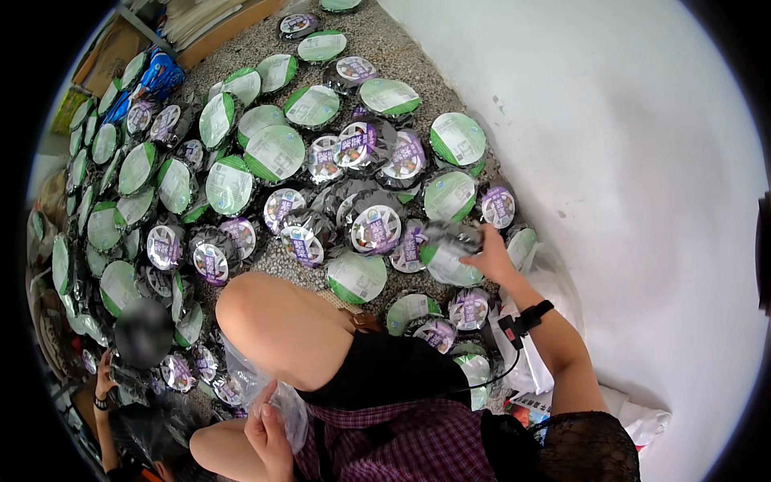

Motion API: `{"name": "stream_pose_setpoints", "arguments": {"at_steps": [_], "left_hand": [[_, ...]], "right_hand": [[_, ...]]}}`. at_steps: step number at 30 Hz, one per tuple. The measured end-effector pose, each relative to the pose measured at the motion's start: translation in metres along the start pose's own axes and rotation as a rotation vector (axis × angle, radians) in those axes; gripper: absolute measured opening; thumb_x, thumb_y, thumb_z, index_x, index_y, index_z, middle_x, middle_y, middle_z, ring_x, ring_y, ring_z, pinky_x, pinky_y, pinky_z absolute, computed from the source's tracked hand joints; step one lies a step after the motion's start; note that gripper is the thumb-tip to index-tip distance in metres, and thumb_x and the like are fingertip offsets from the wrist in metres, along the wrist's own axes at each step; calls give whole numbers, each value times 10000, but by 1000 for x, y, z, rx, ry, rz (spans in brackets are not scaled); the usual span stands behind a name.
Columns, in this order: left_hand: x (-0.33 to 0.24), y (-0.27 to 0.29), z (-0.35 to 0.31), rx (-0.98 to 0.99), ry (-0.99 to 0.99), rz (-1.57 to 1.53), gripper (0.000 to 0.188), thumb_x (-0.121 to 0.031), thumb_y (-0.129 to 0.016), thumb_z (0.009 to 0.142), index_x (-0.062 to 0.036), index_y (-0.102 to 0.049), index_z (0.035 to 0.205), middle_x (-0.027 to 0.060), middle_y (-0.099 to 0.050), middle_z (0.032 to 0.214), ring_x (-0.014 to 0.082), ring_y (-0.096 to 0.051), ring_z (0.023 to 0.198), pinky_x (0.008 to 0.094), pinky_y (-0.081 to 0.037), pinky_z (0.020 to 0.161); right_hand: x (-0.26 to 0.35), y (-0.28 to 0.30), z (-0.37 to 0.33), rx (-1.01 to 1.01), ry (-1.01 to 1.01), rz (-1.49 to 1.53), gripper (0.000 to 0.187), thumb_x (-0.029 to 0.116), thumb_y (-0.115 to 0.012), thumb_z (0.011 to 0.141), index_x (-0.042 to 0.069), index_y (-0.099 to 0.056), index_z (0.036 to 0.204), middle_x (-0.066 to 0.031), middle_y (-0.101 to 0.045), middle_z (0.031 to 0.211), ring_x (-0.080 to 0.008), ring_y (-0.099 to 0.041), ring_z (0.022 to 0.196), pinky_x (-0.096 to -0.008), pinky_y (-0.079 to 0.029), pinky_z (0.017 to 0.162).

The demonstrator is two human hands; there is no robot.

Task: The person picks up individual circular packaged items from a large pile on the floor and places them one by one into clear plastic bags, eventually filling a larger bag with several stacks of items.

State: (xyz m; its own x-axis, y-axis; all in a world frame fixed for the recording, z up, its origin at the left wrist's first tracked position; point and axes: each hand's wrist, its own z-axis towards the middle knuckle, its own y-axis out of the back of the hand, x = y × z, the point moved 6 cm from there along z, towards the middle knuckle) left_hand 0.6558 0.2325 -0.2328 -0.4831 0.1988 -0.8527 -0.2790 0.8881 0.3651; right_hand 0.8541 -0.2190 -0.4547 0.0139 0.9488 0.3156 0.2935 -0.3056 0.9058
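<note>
My right hand (491, 255) reaches forward over a spread of round sealed bowls and grips a shiny foil-wrapped package (451, 235) above a green-lidded bowl (446, 267). A black strap with a small device (522, 320) sits on that wrist. My left hand (269, 434) is low beside my bent knee (265, 321), holding a clear plastic bag (259, 394). Purple-labelled bowls (375, 227) and green-and-white-lidded bowls (275, 152) lie packed together on the speckled floor.
A white wall (610, 161) runs along the right. White plastic bags (634, 418) lie by my right side. Another person (140, 377) crouches at lower left. Cardboard boxes (104, 52) and blue packets (157, 76) stand at the far left.
</note>
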Motion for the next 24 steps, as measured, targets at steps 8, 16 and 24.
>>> {"name": "stream_pose_setpoints", "arguments": {"at_steps": [8, 16, 24], "left_hand": [[11, 33, 2, -53, -12, 35, 407, -266, -430, 984, 83, -562, 1147, -100, -302, 568, -5, -238, 488, 182, -155, 469], [18, 91, -32, -164, 68, 19, 361, -244, -444, 967, 43, -611, 1110, -85, -393, 587, 3, -318, 527, 177, -216, 490], [16, 182, -72, -330, 2, -860, 425, -296, -398, 979, 17, -460, 1260, -40, -382, 573, 45, -351, 475, 201, -270, 430]], "right_hand": [[-37, -69, 74, -142, -572, 1920, 573, 290, -737, 766, 58, -507, 1237, -67, -564, 1209, -223, -512, 1120, -364, -382, 975], [8, -14, 41, -275, -523, 1586, 396, 297, -708, 780, 142, -582, 1122, 12, -649, 927, -34, -526, 554, -161, -320, 447], [422, 135, -158, 750, 444, 1811, 572, 267, -727, 741, 20, -489, 1199, -150, -516, 1218, -290, -513, 1113, -394, -448, 918]]}}
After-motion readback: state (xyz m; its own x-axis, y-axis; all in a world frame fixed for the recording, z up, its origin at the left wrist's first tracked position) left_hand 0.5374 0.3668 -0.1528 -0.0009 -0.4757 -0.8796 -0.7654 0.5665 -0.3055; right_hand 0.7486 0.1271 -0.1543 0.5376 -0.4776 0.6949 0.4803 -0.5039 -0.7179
